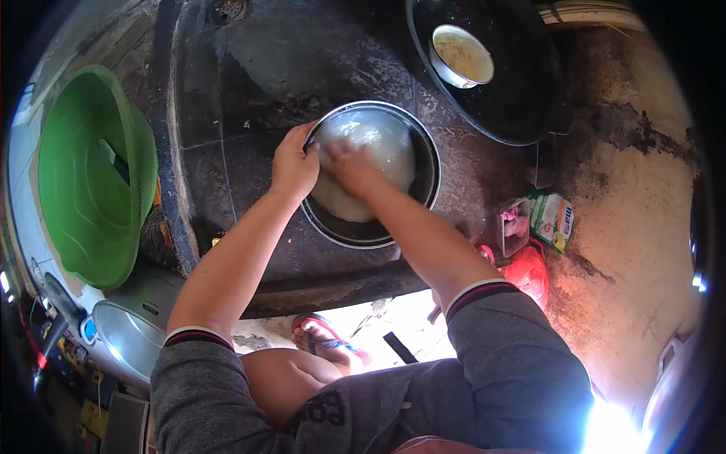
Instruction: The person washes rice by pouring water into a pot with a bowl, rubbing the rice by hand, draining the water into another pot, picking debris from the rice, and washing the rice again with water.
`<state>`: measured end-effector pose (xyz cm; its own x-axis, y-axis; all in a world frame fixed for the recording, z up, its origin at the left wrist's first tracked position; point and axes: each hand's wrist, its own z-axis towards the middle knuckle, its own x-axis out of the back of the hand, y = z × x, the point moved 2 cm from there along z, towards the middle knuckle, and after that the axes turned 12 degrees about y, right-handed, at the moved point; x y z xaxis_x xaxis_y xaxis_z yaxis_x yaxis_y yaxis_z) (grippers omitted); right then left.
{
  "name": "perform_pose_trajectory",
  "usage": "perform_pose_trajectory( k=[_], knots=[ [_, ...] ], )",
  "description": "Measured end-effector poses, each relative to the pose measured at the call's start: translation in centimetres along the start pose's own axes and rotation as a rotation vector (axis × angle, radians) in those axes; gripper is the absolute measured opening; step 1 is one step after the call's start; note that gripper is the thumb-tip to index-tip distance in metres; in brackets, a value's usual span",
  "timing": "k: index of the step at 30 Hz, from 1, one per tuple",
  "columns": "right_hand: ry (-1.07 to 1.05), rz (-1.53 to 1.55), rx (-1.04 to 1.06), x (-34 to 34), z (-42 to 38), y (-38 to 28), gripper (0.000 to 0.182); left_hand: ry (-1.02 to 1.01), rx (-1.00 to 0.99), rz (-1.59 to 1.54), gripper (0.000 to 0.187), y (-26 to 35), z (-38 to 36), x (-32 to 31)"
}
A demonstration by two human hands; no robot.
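Bowl: round shiny steel bowl is sitting on the dark wet tiled floor, right in front of the person's knees, and it's holding cloudy whitish water with something pale in it; can't tell exactly what.
Left hand: left hand is gripping the near-left rim, fingers curled over the edge and pinching it shut, so the bowl isn't sliding around.
Right hand: right hand is down inside the bowl in the milky water, fingers loosely spread as far as I can make out; whether they're closing on anything, I honestly cannot tell, the water's hiding it.
Doing it well, imo: keeping that rim hand firm, working the wet hand in gentle circles low in the bowl, and not tilting toward the knees, since the water's sitting fairly high.
Watch out for: slippery tiles and the rim.
Around it: big green plastic basin is leaning well off to the left, a black round pan with a small white enamel bowl in it is sitting just beyond, and a green soap packet is lying off to the right.
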<state>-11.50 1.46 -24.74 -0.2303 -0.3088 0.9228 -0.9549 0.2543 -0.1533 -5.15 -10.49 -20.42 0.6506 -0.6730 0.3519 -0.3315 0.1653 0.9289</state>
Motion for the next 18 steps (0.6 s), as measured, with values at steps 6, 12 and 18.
perform_pose_trajectory(
  k=[6, 12, 18],
  knots=[
    [-0.007, 0.192, -0.369, 2.6, -4.9, 4.2, 0.06, 0.028, -0.019, 0.036, 0.031, 1.3, -0.2, 0.4],
    [-0.245, 0.431, -0.344, -0.1, -6.7, -0.3, 0.063, 0.054, 0.013, -0.021, 0.029, 0.7, -0.3, 0.1],
    [-0.254, 0.11, -0.039, 1.2, -0.1, -2.9, 0.047, 0.044, 0.032, -0.014, 0.029, 0.2, -0.3, 0.1]
  ],
)
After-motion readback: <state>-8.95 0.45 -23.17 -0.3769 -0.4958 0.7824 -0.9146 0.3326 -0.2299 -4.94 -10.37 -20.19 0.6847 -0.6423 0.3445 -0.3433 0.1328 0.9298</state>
